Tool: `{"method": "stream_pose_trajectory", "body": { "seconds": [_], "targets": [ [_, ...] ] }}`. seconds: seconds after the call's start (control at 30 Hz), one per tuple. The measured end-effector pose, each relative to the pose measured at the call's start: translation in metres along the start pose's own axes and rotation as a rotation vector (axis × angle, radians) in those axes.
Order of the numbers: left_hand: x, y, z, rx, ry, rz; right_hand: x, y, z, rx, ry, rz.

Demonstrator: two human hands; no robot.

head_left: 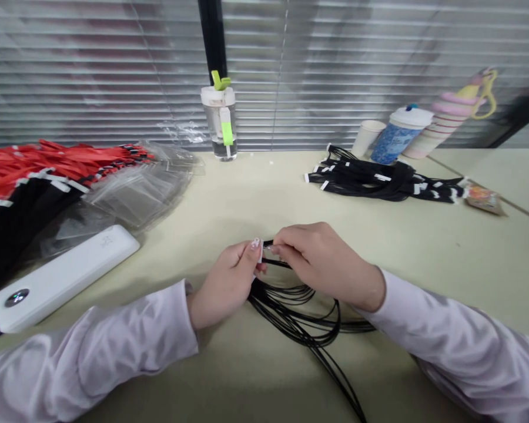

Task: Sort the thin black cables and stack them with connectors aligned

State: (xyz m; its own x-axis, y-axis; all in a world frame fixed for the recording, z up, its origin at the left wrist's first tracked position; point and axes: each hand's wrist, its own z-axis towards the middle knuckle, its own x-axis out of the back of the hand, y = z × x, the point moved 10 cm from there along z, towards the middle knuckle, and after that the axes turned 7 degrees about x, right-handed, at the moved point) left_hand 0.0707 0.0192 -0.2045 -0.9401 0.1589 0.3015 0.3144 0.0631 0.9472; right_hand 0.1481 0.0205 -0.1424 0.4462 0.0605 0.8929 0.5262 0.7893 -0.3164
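Observation:
A bundle of thin black cords (291, 320) hangs in loops below my hands and trails over the table toward the lower right. My left hand (227, 285) is closed on it, thumb pressing a small white tag (260, 251) at the bundle's upper end. Close against it on the right, my right hand (328, 261) pinches a black cord beside the tag. A small shiny piece shows between the two sets of fingertips, too small to make out. The right fingertips are partly hidden.
At left lie red and black straps (48, 161), clear plastic bags (136, 191) and a long white device (66, 276). A water bottle (219, 123) stands at the back. Black cord bundles (379, 179), a paper cup (367, 138) and a blue cup (397, 138) are back right.

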Motion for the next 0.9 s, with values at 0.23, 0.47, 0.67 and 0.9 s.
{"method": "stream_pose_trajectory", "body": {
  "seconds": [0.23,0.47,0.67,0.9],
  "targets": [
    [0.002,-0.008,0.000,0.064,0.008,-0.027,0.004,0.001,-0.001,-0.005,0.032,0.033],
    [0.000,0.000,0.000,0.010,-0.003,-0.017,-0.002,0.000,0.000,0.018,-0.036,0.008],
    [-0.001,-0.002,-0.001,0.016,-0.016,-0.005,0.003,0.002,0.000,0.002,0.004,0.036],
    [-0.001,-0.002,0.000,0.007,-0.013,-0.013,0.003,0.001,0.000,0.004,0.004,0.042]
  ]
}}
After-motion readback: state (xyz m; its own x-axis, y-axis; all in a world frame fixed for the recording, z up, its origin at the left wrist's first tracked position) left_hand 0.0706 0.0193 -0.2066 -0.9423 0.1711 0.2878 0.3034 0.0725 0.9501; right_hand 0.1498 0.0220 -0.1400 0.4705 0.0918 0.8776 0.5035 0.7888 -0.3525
